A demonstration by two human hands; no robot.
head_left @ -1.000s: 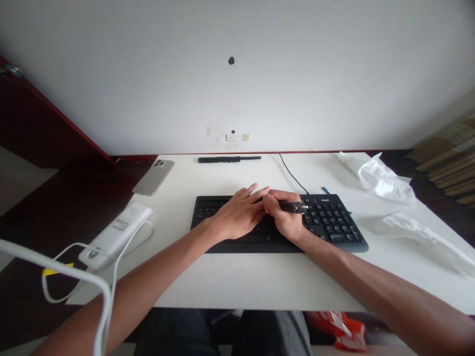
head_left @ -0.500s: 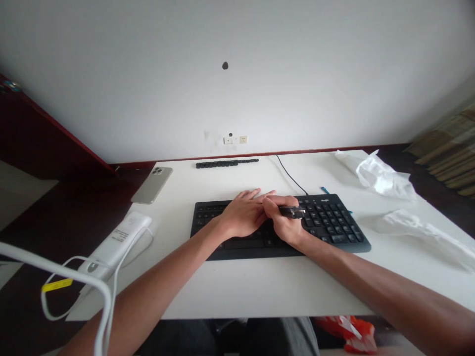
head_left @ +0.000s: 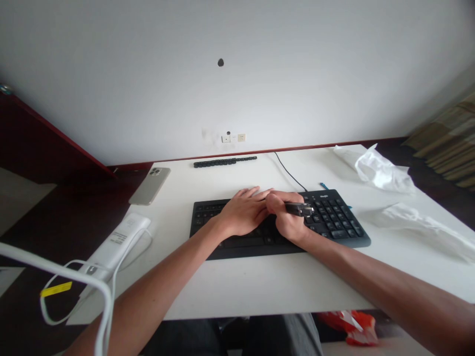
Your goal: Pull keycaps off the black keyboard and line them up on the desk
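Observation:
A black keyboard (head_left: 334, 222) lies in the middle of a white table (head_left: 260, 282). My left hand (head_left: 243, 212) rests flat on its keys, fingers stretched out toward the far side. My right hand (head_left: 287, 217) sits just to the right of it on the keyboard, touching it. It is closed round a small dark tool with a shiny metal tip (head_left: 302, 209), which points right over the keys.
A strip of black keycaps (head_left: 224, 161) lies at the table's far edge, with the keyboard cable (head_left: 287, 171) beside it. A phone (head_left: 150, 185) and a white power bank with cable (head_left: 115, 244) lie left. Crumpled white plastic (head_left: 382, 173) lies right.
Both hands stay together on the keyboard. The right hand's tool has lifted and shifted slightly right. The view has drifted a little.

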